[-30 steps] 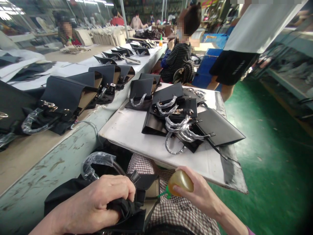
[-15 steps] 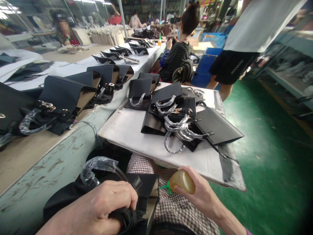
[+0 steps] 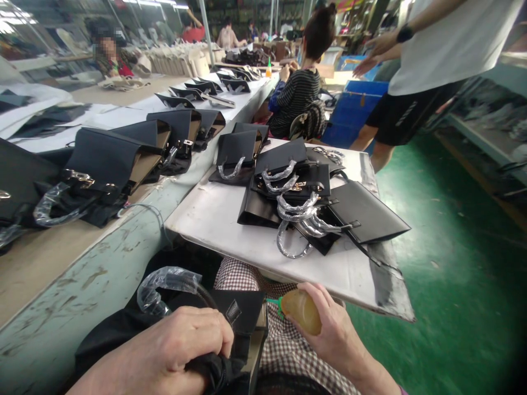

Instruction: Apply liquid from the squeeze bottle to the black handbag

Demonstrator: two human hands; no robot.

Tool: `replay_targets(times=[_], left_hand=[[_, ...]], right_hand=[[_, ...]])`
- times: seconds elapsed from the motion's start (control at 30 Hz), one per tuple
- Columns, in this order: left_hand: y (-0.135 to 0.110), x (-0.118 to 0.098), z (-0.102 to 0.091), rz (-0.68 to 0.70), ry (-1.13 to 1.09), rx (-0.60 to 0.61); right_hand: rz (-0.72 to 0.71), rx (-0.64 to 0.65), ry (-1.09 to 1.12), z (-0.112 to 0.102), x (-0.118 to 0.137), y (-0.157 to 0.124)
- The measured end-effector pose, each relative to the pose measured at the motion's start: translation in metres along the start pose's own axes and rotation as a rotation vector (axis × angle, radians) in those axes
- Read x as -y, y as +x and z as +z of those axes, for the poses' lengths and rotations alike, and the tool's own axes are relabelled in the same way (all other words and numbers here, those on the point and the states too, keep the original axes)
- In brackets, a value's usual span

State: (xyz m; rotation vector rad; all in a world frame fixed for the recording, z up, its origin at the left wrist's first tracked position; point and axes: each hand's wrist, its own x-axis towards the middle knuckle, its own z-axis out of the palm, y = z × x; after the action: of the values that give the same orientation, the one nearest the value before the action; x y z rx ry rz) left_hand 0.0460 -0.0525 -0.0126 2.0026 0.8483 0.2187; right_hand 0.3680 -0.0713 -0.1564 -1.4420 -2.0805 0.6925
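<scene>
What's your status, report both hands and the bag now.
Left hand clamped on black handbag in lap. Right hand holds amber squeeze bottle, green nozzle at the bag's open edge. Nothing between them.

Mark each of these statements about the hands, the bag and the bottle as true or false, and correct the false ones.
1. The right hand holds a small amber bottle with a green nozzle. True.
2. The left hand rests flat on the white board. False: it grips the black bag on the lap.
3. The bag's handle is wrapped in clear plastic. True.
4. The bottle's nozzle points away from the bag. False: it points left, toward the bag.
5. The pile of bags on the white board is red. False: they are black.
</scene>
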Motion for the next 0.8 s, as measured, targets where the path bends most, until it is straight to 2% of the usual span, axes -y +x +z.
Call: replay_targets(times=[0.27, 0.53, 0.67, 0.8], left_hand=[[0.000, 0.000, 0.006, 0.009, -0.007, 0.015], [-0.001, 0.001, 0.004, 0.018, -0.009, 0.011], [-0.001, -0.001, 0.004, 0.041, -0.014, 0.001], [-0.003, 0.000, 0.005, 0.072, 0.015, -0.003]], right_hand=[[0.000, 0.023, 0.028, 0.001, 0.005, 0.005], [0.236, 0.117, 0.159, -0.024, 0.014, 0.015], [0.327, 0.161, 0.218, -0.030, 0.020, 0.019], [0.428, 0.149, 0.257, -0.034, 0.022, 0.024]])
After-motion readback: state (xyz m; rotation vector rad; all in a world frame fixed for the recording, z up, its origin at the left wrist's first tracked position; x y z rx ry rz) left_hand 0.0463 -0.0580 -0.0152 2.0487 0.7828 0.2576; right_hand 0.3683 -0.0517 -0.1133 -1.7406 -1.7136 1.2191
